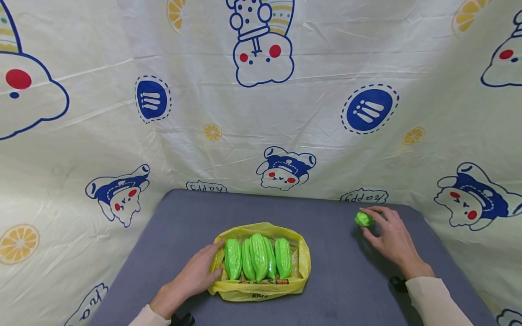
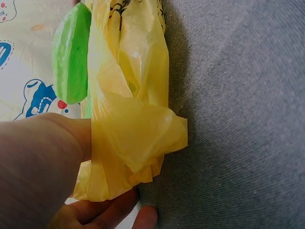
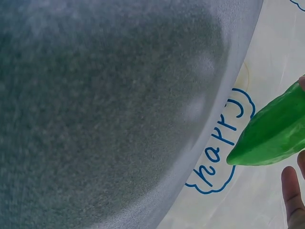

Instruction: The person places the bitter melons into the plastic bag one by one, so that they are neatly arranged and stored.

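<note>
A yellow plastic bag (image 1: 305, 253) stands with its mouth spread wide, holding several ribbed green bitter melons (image 1: 258, 257) side by side. My left hand (image 1: 200, 269) grips the bag at its left end; in the left wrist view the yellow plastic hides part of that hand. Over the table's far right, my right hand (image 1: 393, 233) pinches one more bitter melon (image 1: 364, 219) between thumb and fingers. The right wrist view shows this bitter melon (image 3: 271, 131) with its pointed end outward and a few fingertips at the frame's right edge.
A grey table (image 1: 326, 308) carries the bag near its middle. Behind and around it hangs a pale sheet (image 1: 318, 113) printed with cartoon bears, orange slices and blue patches, close against the table's back edge.
</note>
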Demonstrator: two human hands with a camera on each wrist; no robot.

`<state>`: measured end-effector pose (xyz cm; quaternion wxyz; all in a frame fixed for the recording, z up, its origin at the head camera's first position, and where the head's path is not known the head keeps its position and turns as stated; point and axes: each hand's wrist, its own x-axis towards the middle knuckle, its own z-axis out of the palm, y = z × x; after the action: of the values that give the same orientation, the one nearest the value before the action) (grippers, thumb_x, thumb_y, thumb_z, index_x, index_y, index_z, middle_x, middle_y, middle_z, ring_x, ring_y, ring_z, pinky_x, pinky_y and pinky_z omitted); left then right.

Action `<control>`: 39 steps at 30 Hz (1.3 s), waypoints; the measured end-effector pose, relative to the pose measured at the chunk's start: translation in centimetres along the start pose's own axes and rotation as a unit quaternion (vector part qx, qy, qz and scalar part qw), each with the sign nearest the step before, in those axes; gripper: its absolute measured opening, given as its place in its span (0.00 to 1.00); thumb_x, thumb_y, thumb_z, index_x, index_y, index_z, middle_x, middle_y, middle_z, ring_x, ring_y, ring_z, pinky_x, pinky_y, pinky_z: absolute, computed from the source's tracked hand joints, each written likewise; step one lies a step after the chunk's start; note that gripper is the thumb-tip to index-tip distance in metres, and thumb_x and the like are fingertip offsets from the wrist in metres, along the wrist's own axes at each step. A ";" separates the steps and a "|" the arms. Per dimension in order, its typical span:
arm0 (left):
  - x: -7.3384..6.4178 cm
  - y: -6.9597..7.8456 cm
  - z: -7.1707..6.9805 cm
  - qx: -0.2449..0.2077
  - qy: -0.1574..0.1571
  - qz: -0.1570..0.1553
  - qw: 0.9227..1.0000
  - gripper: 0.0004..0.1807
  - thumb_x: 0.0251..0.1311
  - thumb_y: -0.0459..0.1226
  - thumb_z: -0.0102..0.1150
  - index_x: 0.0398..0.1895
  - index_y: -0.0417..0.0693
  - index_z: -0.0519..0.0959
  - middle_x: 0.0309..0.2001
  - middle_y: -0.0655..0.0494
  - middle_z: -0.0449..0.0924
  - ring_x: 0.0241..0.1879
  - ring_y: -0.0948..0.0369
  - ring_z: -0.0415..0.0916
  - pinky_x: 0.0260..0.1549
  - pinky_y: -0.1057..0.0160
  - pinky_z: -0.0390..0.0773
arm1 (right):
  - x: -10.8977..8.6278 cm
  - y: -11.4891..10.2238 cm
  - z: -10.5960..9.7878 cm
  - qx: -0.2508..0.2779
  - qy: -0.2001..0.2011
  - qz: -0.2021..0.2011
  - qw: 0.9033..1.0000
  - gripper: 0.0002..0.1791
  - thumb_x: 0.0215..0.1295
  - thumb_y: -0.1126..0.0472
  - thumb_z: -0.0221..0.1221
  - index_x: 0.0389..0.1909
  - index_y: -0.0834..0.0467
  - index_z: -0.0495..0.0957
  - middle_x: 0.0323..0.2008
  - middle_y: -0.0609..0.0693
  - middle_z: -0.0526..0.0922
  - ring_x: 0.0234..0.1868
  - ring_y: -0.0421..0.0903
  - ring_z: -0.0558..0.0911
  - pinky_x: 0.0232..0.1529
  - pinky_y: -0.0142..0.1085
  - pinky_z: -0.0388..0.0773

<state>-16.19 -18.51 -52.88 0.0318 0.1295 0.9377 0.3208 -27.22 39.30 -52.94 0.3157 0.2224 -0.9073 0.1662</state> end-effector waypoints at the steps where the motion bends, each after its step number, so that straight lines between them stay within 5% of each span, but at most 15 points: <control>1: 0.0 0.0 0.0 -0.001 0.000 0.001 1.000 0.43 0.72 0.32 0.75 0.89 0.38 0.71 0.79 0.34 0.81 0.78 0.33 0.79 0.78 0.30 0.79 | 0.0 -0.1 0.0 0.000 0.001 -0.002 1.000 0.40 0.51 0.71 0.86 0.69 0.58 0.88 0.63 0.65 0.84 0.62 0.71 0.80 0.57 0.72 0.78; 19: 0.1 0.0 0.2 -0.002 -0.003 -0.002 1.000 0.43 0.72 0.33 0.75 0.89 0.40 0.71 0.78 0.36 0.82 0.78 0.34 0.80 0.76 0.30 0.80 | -0.4 -2.0 -0.2 0.002 0.006 -0.017 1.000 0.39 0.52 0.67 0.85 0.69 0.56 0.89 0.58 0.64 0.85 0.59 0.69 0.82 0.52 0.69 0.77; 39: -0.1 0.1 0.2 0.001 -0.013 -0.009 1.000 0.43 0.74 0.33 0.73 0.90 0.41 0.69 0.81 0.34 0.79 0.79 0.32 0.78 0.77 0.28 0.78 | -0.9 -5.5 -0.3 0.003 -0.026 0.002 1.000 0.39 0.59 0.63 0.84 0.73 0.52 0.87 0.57 0.61 0.81 0.45 0.56 0.84 0.43 0.58 0.79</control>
<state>-16.04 -18.32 -53.00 0.0469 0.1257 0.9386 0.3179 -23.63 35.08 -52.41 0.2912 0.2256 -0.9151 0.1640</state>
